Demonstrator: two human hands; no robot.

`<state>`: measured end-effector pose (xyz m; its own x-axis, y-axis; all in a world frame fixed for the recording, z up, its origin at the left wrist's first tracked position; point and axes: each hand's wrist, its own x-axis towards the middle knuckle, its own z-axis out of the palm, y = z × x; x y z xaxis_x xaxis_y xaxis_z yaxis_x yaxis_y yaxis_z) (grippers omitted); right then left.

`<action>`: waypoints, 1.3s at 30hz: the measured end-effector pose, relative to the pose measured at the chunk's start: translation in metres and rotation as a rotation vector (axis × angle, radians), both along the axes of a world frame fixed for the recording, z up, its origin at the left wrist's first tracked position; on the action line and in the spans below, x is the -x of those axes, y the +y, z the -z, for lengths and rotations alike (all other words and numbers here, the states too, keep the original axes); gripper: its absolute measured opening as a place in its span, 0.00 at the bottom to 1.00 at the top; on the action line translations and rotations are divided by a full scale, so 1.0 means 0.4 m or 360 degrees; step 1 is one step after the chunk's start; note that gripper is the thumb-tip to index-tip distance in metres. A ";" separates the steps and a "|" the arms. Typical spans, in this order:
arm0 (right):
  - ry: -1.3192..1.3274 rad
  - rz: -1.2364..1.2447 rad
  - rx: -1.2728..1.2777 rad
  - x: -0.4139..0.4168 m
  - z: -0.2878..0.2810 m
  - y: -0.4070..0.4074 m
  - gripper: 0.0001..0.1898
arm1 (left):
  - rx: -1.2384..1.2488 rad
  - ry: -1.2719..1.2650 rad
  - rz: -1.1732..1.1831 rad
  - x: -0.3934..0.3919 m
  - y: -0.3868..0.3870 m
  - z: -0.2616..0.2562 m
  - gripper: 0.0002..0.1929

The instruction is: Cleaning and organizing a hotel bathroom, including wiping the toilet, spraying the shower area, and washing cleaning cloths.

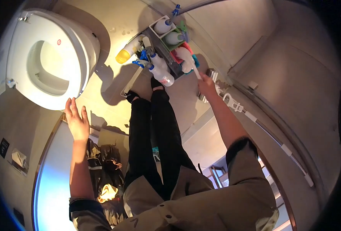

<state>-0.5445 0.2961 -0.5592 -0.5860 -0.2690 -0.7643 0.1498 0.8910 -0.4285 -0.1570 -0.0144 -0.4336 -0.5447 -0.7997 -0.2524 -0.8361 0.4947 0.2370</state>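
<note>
My right hand [208, 86] grips the white handle of a brush [195, 70]. Its pale head lies at the red compartment [176, 56] of a cleaning caddy [170, 65]; whether it is inside or just above, I cannot tell. My left hand [77, 122] has its fingers apart and holds nothing. Its fingertips are close to the front rim of the toilet seat [72, 66]; contact is unclear. White spray bottles with blue triggers [160, 75] stand in the caddy's near part. Another spray bottle [162, 26] sits in a white compartment, and one with a green trigger [174, 38] in a green one.
A yellow-capped bottle [127, 52] and a long pale handle with a cord loop [133, 79] are at the caddy's left. A white mop with a metal pole [270, 134] lies along the right wall. Dark plastic bags [109, 161] are behind my left arm.
</note>
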 end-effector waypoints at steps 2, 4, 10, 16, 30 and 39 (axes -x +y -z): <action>0.0117 -0.0259 0.0016 0.012 0.101 -0.012 0.21 | -0.0045 -0.0011 0.0024 0.010 0.000 0.046 0.26; 0.0548 -0.0958 -0.0068 0.026 0.165 -0.037 0.19 | 0.0022 -0.0096 0.0078 0.024 0.002 0.076 0.26; 0.0615 -0.0937 -0.0109 0.108 0.112 -0.116 0.14 | 0.0039 0.0125 -0.0049 0.057 0.037 0.066 0.26; 0.0832 0.0055 0.0458 0.048 0.063 0.034 0.12 | -0.0586 0.0297 -0.0188 0.091 0.282 0.093 0.22; 0.0219 0.0142 0.0140 -0.047 0.378 0.226 0.15 | -0.0593 0.0240 0.0731 0.538 0.338 0.425 0.21; -0.0089 0.1198 0.0372 -0.014 0.545 0.063 0.17 | 0.0086 -0.0382 0.2039 0.821 0.312 0.744 0.15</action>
